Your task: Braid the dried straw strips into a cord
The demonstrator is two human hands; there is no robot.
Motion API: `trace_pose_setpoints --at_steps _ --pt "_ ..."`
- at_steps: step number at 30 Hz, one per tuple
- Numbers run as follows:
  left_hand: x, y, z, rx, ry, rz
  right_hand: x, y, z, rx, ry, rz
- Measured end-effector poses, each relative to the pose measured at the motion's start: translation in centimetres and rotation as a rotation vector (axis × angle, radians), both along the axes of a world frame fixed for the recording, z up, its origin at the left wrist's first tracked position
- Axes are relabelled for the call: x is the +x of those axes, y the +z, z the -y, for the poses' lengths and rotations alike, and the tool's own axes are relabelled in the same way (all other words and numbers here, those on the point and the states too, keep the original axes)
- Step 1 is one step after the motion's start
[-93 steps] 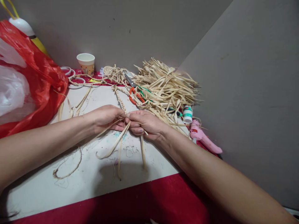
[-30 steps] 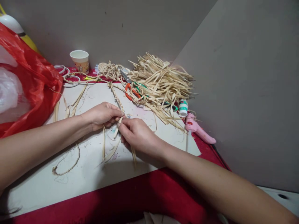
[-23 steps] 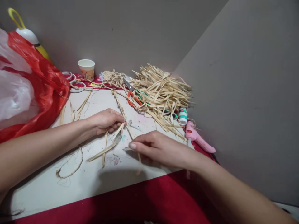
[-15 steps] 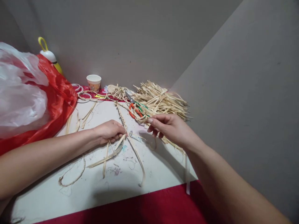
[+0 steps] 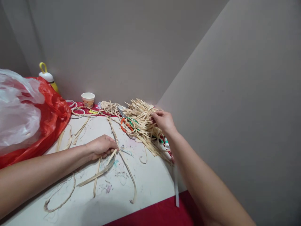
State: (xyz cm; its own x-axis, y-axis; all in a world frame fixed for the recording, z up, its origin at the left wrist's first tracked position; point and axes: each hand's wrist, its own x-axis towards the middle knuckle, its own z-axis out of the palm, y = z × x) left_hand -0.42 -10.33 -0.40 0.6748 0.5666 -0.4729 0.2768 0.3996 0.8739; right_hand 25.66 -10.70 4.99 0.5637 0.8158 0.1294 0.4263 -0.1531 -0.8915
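Observation:
My left hand (image 5: 104,147) pinches a braided straw cord (image 5: 113,130) at its lower end, low over the white board. Loose straw strips (image 5: 128,169) fan out from below those fingers toward me. My right hand (image 5: 164,121) reaches to the right side of a heap of dry straw strips (image 5: 141,116). Its thumb and fingers are closed together on strips there; how many they hold is hidden. Scissors (image 5: 125,122) with orange and green on the handles lie at the heap's left edge, partly covered by straw.
A red and white plastic bag (image 5: 54,110) bulges at the left, with a yellow and white bottle (image 5: 48,77) behind it. At the back stand a paper cup (image 5: 88,99) and white rings (image 5: 77,113). A thin twisted cord (image 5: 60,205) lies near the front. Grey walls rise behind and right.
My right hand has moved from above the scissors to the heap's right side and now touches the straw. The left hand keeps its pinch on the braid. The view has tilted up and right.

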Motion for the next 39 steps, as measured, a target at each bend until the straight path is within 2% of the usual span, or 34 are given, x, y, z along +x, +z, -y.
trace_pose_setpoints --at_steps 6,16,19,24,27,29,32,37,39 --pt "0.0 0.5 0.2 0.019 -0.008 -0.007 2.7 0.0 1.6 0.040 -0.094 -0.150" --pt "-0.1 0.3 0.0 0.049 -0.036 -0.030 4.7 0.4 1.4 0.055 -0.165 -0.035" --pt "0.0 0.3 -0.1 0.052 -0.040 -0.035 5.4 0.1 1.5 -0.006 -0.138 0.059" --pt "0.0 0.7 -0.1 0.035 -0.052 -0.035 5.4 -1.6 1.7 -0.143 -0.015 0.225" --pt "0.0 0.9 -0.1 0.027 -0.051 -0.042 5.0 -2.1 1.7 -0.158 0.012 0.243" --pt "0.0 0.9 -0.1 0.021 -0.055 -0.038 4.9 -1.8 1.9 -0.137 0.020 0.211" --pt "0.1 0.8 -0.2 0.016 -0.058 -0.030 4.8 -0.3 3.0 -0.085 0.063 0.115" --pt "0.1 0.6 -0.2 0.019 -0.065 -0.035 4.3 2.0 5.3 0.114 0.267 -0.401" --pt "0.1 0.6 -0.2 0.023 -0.065 -0.040 4.1 2.0 5.7 0.191 0.283 -0.461"
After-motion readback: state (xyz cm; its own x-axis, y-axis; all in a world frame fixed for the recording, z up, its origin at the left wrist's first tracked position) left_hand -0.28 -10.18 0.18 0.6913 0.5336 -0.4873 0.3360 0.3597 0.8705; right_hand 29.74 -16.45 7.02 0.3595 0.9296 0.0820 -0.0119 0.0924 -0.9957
